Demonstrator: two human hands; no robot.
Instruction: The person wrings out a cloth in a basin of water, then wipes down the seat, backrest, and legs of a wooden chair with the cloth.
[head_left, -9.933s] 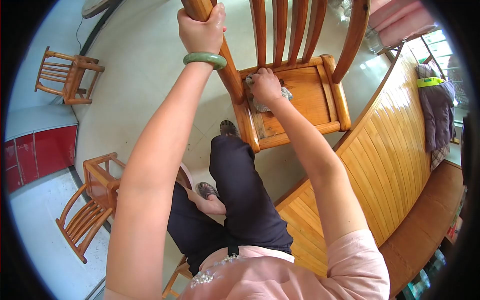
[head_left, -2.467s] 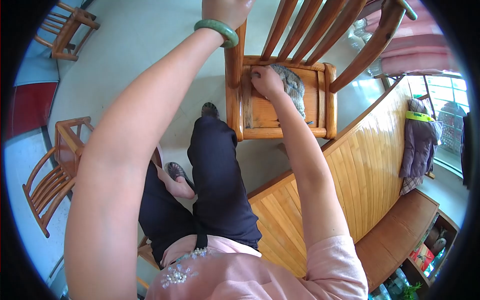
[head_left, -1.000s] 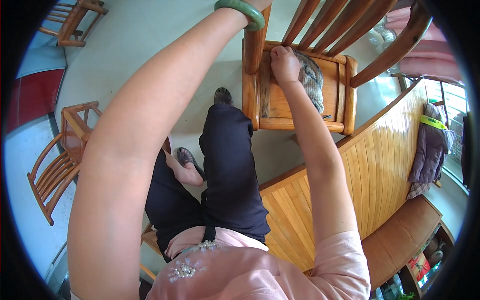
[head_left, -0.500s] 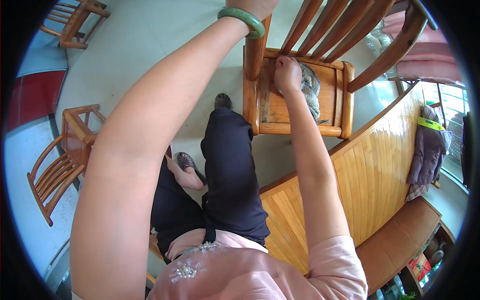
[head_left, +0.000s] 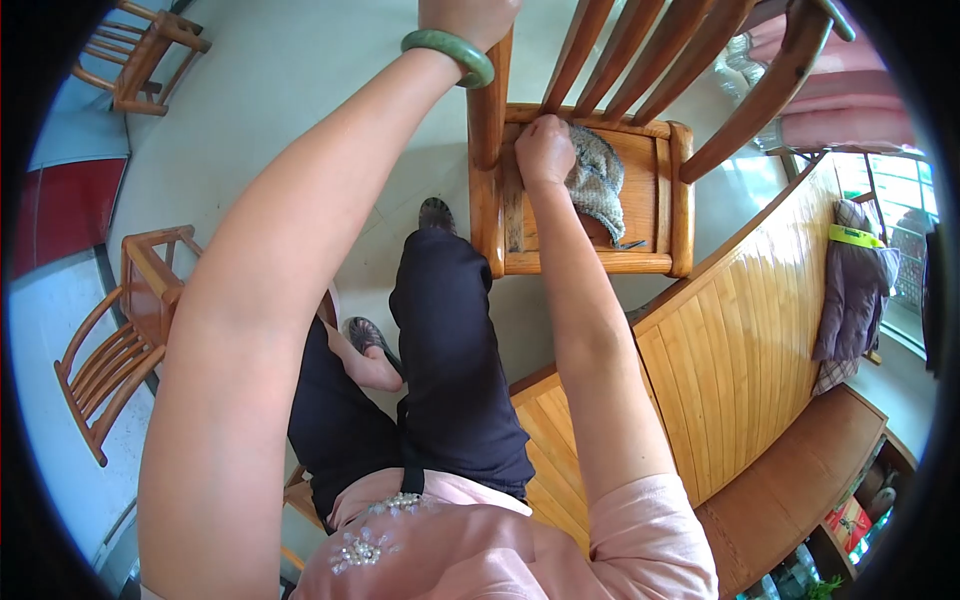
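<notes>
Now, head view, sole camera: grey, mottled cloth (head_left: 600, 180) bunched on the seat (head_left: 655, 262) of a wooden chair (head_left: 642, 185), toward the back slats (head_left: 600, 75), with a dark strip (head_left: 632, 245) at the near end. Right hand (head_left: 546, 152) at the left edge of the cloth, fingers curled narrow in a fist, apparently around a fold; fingertips tucked out of sight, so no telling how much fabric inside. Left hand (head_left: 470, 18) up at the top edge of the view, just beyond a green bangle (head_left: 452, 45) and close by the post (head_left: 487, 120) of the chair back; with fingers cut off there, impossible to tell whether wrapped round wood or merely resting. To judge by the folds: light, soft, limp, coarse in texture, nothing fragile; likely to drag and ruck rather than slide flat. Perhaps damp, but no telling from here. Best taken by a gathered fold near the middle, palm down, loose end tucked under the fingers; from an edge pinch, prone to lag and twist. As for the chair: stiff, probably hefty, glossy, perhaps slick under a wet palm; best steadied by the post. Just beside, to the right, a shiny slatted table (head_left: 740, 290).
</notes>
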